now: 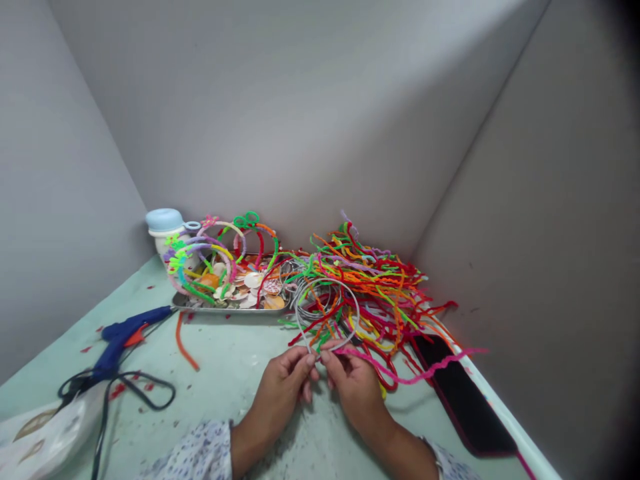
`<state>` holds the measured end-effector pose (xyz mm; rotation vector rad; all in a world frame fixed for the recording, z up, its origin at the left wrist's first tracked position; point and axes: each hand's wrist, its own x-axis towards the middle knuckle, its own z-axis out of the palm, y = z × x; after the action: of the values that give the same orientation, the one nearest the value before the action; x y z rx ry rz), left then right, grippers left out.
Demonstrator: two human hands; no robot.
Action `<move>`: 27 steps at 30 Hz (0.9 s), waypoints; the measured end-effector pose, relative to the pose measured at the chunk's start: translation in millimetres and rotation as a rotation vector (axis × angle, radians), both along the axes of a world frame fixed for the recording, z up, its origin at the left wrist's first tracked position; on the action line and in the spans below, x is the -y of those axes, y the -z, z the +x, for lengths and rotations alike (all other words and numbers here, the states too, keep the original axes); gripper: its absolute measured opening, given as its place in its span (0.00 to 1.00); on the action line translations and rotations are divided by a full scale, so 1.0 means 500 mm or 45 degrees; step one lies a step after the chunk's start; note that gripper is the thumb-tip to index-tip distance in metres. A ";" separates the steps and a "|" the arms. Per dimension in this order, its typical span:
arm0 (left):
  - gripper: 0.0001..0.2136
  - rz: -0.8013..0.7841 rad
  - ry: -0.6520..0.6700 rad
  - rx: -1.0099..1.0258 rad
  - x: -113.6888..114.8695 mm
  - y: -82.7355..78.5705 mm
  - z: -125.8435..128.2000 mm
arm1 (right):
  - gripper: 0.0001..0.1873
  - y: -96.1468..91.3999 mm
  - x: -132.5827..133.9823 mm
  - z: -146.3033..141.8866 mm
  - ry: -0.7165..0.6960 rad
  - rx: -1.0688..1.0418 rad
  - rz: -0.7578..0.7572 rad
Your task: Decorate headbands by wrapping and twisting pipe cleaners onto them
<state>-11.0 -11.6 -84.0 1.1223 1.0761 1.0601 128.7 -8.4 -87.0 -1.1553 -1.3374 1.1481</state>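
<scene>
My left hand (283,390) and my right hand (356,390) meet low in the middle, just above the table. Both have fingers and thumbs pinched at the lower end of a thin silvery wire hoop (359,312), which stands up beyond the fingertips. From my right hand a bright pink pipe cleaner (410,381) trails off to the right in a wavy line. Its other end is at the fingertips, where I cannot tell exactly how it meets the hoop. More wire hoops (301,293) lie just behind, partly under a heap of coloured pipe cleaners (375,277).
A metal tray (225,311) holds shells, with pipe-cleaner-wrapped headbands (233,257) standing in it. Behind is a blue-lidded bottle (164,230). A blue glue gun (117,337) with its cord, and a plastic bag (60,433), lie left. A black flat pad (465,400) lies right.
</scene>
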 end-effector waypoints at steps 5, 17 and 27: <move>0.14 0.017 0.016 0.008 0.000 0.003 0.000 | 0.15 0.006 0.003 0.001 0.016 0.056 0.049; 0.15 0.059 0.014 -0.075 0.000 0.008 0.002 | 0.07 -0.015 0.009 -0.004 0.019 0.157 0.307; 0.15 0.023 0.023 -0.115 0.002 0.000 0.007 | 0.07 -0.018 0.008 0.005 0.021 0.229 0.337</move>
<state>-7.5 -12.8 -84.1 1.2020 1.1267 1.0148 131.4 -12.6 -78.2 -1.0914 -1.5620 0.8400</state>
